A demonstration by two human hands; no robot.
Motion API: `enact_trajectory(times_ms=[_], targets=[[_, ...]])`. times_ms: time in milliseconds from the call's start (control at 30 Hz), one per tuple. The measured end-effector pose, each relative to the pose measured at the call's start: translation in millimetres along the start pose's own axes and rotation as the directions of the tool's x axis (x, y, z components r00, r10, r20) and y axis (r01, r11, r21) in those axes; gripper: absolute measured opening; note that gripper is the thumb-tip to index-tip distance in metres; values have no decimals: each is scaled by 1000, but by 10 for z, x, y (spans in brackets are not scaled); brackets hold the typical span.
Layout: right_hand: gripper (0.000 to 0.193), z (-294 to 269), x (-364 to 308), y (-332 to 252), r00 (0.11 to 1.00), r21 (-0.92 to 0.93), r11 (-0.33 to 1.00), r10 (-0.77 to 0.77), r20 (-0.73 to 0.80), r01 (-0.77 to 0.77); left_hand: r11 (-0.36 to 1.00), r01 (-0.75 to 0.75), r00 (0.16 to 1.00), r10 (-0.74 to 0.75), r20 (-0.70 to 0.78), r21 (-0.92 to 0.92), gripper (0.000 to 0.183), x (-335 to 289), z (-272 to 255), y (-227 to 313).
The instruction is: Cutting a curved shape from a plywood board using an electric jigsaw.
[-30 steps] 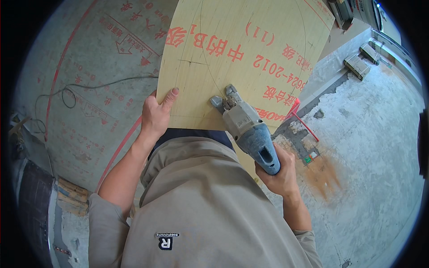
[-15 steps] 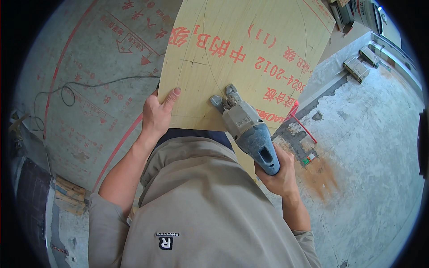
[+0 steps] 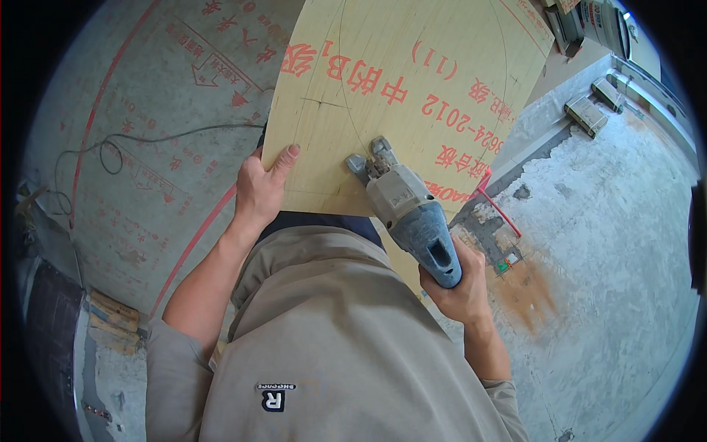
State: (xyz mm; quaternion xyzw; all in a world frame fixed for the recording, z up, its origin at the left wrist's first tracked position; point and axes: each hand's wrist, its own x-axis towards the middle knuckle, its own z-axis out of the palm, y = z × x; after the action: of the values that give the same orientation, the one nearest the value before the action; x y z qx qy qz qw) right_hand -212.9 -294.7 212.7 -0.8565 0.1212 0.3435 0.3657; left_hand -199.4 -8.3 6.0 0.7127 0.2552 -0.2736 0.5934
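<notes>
A pale yellow plywood board [image 3: 383, 125] with red print and thin curved pencil lines lies in front of my body. My left hand [image 3: 261, 184] grips its near left edge, thumb on the top face and fingers hidden below. In my right hand [image 3: 462, 283] is the rear handle of a grey-and-blue jigsaw [image 3: 409, 206]. Its two-pronged front shoe rests on the board near the close edge, pointing away from me along a curved line. The blade cannot be made out.
A dark cable [image 3: 169, 138] loops over the grey floor [image 3: 177, 206] on the left. To the right are a thin red stick [image 3: 504, 214], a small green item [image 3: 504, 264] and rough whitish floor. Wood pieces [image 3: 114, 313] lie at lower left; grey blocks [image 3: 587, 114] sit far right.
The far part of the board has shifted very slightly to the right. Both hands keep their grips, and the jigsaw stays almost in place.
</notes>
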Motion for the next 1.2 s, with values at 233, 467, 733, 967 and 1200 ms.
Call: enact_trajectory(times_ms=[233, 467, 733, 967, 1200], targets=[[17, -15, 7, -5, 1000, -9, 1000, -13, 0, 13, 999, -14, 1000, 14, 4, -30, 70, -5, 10, 7], [16, -14, 24, -31, 1000, -2, 1000, -6, 0, 6, 1000, -2, 1000, 2, 4, 1, 71, -15, -3, 16], [17, -5, 42, -71, 1000, 8, 1000, -12, -9, 12, 1000, 4, 1000, -4, 7, -10, 73, -10, -10, 8], [17, 0, 43, -66, 1000, -12, 1000, -10, 2, 10, 1000, 2, 1000, -2, 14, -14, 73, -12, -9, 28], [16, -5, 46, -86, 1000, -6, 1000, 5, -6, -5, 973, 147, 977, -115, 181, -177, 59, 43, -137, 82]])
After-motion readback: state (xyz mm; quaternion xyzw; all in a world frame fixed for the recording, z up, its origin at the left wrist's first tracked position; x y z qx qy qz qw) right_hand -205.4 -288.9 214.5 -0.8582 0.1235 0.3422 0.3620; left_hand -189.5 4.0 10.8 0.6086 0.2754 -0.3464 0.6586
